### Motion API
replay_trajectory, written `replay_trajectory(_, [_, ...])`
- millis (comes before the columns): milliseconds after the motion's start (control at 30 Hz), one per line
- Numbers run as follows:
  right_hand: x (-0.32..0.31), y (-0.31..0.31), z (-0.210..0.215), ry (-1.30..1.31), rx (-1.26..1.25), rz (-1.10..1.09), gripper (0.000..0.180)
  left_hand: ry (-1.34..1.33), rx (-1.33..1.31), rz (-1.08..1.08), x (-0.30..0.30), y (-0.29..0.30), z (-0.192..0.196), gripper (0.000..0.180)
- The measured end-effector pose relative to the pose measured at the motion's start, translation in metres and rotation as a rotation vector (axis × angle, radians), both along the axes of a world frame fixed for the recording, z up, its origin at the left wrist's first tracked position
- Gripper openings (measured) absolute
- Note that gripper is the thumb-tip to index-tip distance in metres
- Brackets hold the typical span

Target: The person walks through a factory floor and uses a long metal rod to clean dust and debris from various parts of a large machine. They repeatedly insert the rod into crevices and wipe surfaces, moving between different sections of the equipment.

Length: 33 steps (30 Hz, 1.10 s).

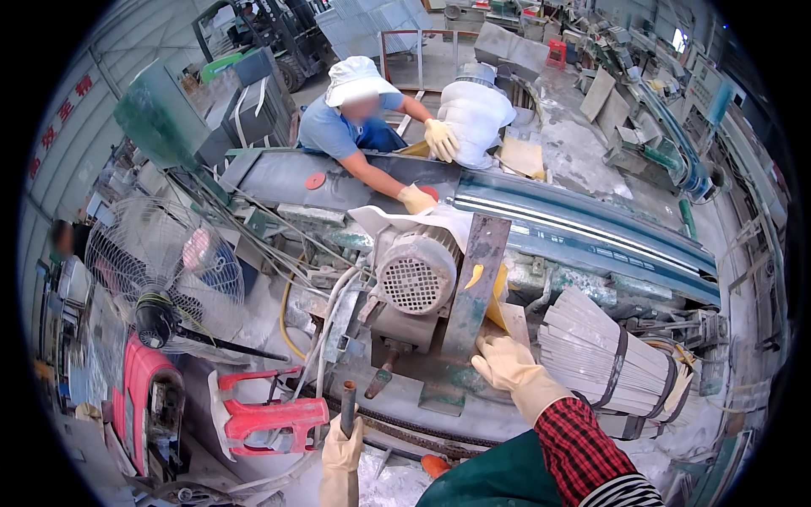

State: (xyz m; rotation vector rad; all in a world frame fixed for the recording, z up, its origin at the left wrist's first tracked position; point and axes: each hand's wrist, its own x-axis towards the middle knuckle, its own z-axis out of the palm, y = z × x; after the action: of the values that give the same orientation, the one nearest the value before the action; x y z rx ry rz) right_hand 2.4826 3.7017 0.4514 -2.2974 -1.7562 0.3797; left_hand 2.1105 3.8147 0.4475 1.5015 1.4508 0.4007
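In a cream glove, my left hand [341, 452] is closed around an upright metal rod [348, 407] with a rusty top end. My right hand [512, 372], also gloved, reaches to the lower part of the machine. Its fingers are slightly apart and rest beside a yellow flap [503, 308] and a flat metal plate [475, 291]; their undersides are hidden. Left of the plate sits a dusty electric motor [416, 275] with a round perforated cover. Below the motor a short handle [383, 372] sticks out.
Across the conveyor [583, 221], a person in a white hat [359, 80] leans over the belt, near a second person in white [477, 114]. A caged fan [165, 270] and a red plastic stool [274, 418] stand left. Strapped pale strips [604, 355] lie right.
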Motion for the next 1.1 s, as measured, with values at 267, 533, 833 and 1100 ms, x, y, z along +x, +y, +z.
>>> replay_trajectory(267, [0.0,0.004,0.006,0.031,-0.079,-0.031,0.047,-0.071,-0.086,-0.294,-0.016,0.014,0.007,0.019])
replay_trajectory(533, [-0.001,0.01,0.012,0.075,-0.114,-0.022,0.045,-0.053,-0.165,-0.3,0.005,0.018,0.038,0.036])
replay_trajectory(833, [0.0,0.009,-0.006,0.008,-0.108,-0.005,0.041,-0.11,-0.085,-0.246,-0.01,0.018,0.026,0.034])
replay_trajectory(1100, [-0.003,0.01,-0.004,-0.004,-0.069,0.005,0.034,0.025,0.149,-0.377,-0.044,0.03,0.007,0.043])
